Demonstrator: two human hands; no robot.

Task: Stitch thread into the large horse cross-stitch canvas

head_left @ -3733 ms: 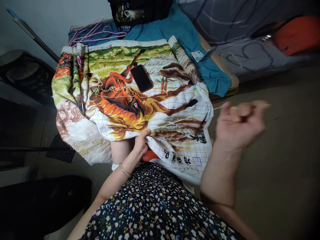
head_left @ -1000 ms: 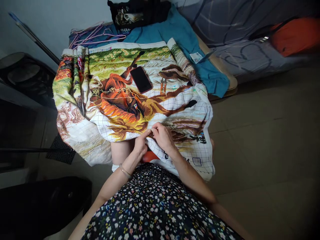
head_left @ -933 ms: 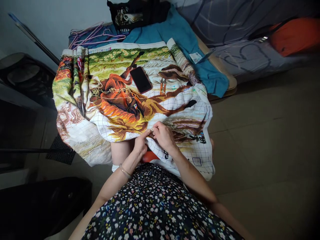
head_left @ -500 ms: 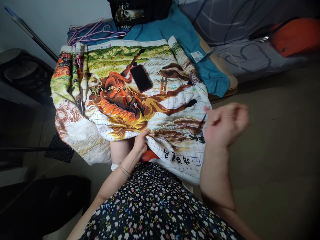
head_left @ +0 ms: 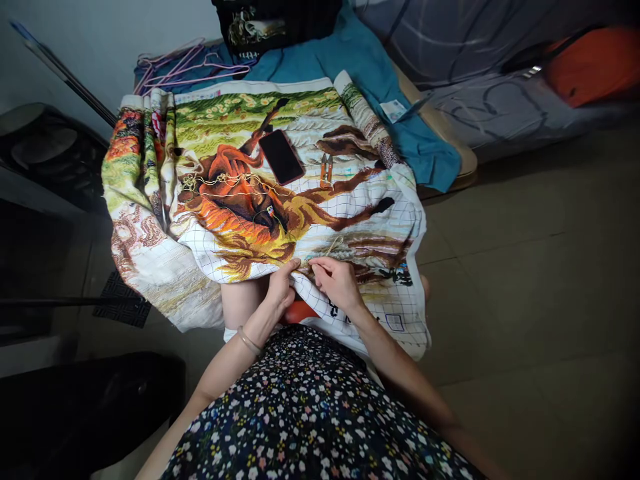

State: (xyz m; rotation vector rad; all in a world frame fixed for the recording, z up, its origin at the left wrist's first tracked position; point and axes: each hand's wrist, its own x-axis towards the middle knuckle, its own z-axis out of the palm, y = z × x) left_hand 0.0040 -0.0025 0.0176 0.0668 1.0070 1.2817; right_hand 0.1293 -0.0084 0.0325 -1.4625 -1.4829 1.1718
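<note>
Embroidered cloth [head_left: 309, 233] lay over the lap [head_left: 243, 305], left hand [head_left: 281, 287] gripping its fold. Right hand [head_left: 340, 283] pinched closed just beside, contents indiscernible. Risk: slack thread [head_left: 334, 246] nearby could knot if pulled hastily.

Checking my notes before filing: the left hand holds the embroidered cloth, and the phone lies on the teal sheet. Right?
Not quite: the phone lies on the embroidered cloth, not on the teal sheet, as the head view shows. The left hand does hold the cloth.
</note>
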